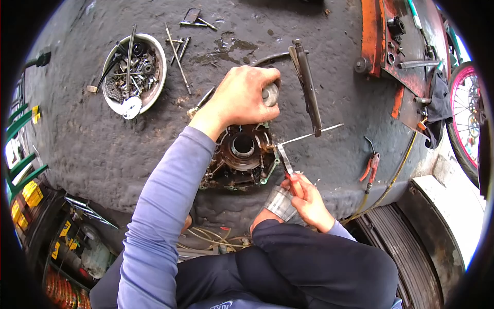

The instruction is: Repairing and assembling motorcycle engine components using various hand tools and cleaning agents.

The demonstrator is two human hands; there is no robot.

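My left hand [242,95] is wrapped round a grey round metal part [270,95] above a greasy engine casing [239,170], which has a round bore and green gasket along its edge. My right hand [311,203] grips a red-handled tool [296,184] whose flat metal end reaches up to the casing's right side. A thin steel rod [328,127] lies beside that end, passing by the foot of a long dark metal tool [309,90]. A plaid cloth [278,198] shows beside my right hand and knee.
A white bowl of metal parts [160,77] sits upper left, near loose rods [180,62]. An orange metal fixture [371,33] stands upper right, with dark cloth [437,108] and a pink-rimmed wheel [465,129] beyond. A red air gun [369,167] with hoses lies right.
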